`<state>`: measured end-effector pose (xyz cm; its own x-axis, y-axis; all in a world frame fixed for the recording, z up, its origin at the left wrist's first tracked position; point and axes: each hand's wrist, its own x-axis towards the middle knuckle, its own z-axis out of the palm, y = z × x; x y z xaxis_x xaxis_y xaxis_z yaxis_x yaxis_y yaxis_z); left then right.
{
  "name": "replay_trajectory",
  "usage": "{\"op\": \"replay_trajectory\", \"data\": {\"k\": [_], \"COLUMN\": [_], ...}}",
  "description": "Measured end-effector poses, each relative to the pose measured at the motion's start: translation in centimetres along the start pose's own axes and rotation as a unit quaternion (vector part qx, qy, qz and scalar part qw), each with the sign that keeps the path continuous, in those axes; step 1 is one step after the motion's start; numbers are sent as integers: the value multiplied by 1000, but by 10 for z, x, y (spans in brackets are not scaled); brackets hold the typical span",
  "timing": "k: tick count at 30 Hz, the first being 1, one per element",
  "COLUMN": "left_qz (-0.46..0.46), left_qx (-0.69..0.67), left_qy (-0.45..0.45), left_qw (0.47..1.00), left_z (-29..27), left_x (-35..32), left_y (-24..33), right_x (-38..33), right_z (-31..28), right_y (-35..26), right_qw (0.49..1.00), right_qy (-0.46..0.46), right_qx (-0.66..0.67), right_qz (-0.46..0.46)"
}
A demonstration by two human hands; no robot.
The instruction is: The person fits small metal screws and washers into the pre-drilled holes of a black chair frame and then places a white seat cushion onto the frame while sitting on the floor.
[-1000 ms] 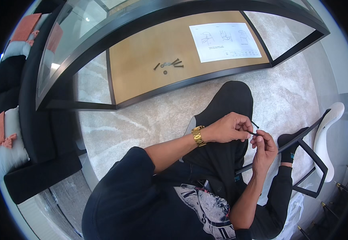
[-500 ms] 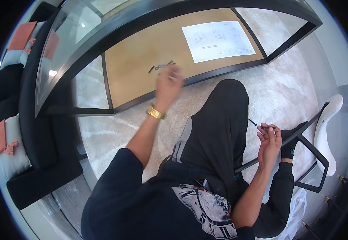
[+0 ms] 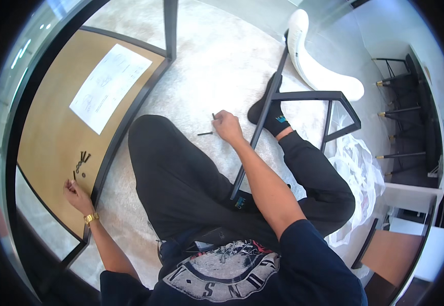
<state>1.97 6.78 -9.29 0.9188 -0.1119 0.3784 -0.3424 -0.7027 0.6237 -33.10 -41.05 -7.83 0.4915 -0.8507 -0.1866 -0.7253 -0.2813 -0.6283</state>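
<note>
My left hand [image 3: 77, 198] is low over the tan board, its fingers pinched at the end of a dark bolt [image 3: 74, 175]. Beside it are a loose washer [image 3: 83, 175], a small row of washers [image 3: 78, 166] and more dark bolts [image 3: 85, 157]. My right hand [image 3: 227, 126] is closed just above the rug, and a short dark bolt [image 3: 213, 117] sticks out from its fingertips. Another black bolt [image 3: 205, 133] lies on the rug close to that hand.
The tan board [image 3: 48, 137] sits inside a dark frame [image 3: 125, 122], with a printed sheet [image 3: 111, 87] on it. A black metal frame [image 3: 309, 95] with a white curved piece [image 3: 316, 71] lies across my leg. Crumpled clear plastic [image 3: 357, 176] and dark-legged chairs [image 3: 400, 112] are at right.
The view has swung to the right, so the board now appears at left. My left hand has come down to a bolt there. My right hand has turned over, lowering its bolt toward the rug.
</note>
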Motion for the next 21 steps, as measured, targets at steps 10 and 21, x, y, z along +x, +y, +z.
{"op": "replay_trajectory", "data": {"k": [10, 21], "left_qz": [46, 43], "left_qx": [27, 43], "left_qy": [-4, 12], "left_qw": [999, 998], "left_z": [4, 4], "left_x": [3, 5], "left_y": [11, 13], "right_x": [-18, -18], "right_z": [-7, 6], "right_y": [4, 31], "right_qw": [995, 948], "right_qy": [15, 25], "right_qx": [92, 277], "right_qz": [28, 156]}}
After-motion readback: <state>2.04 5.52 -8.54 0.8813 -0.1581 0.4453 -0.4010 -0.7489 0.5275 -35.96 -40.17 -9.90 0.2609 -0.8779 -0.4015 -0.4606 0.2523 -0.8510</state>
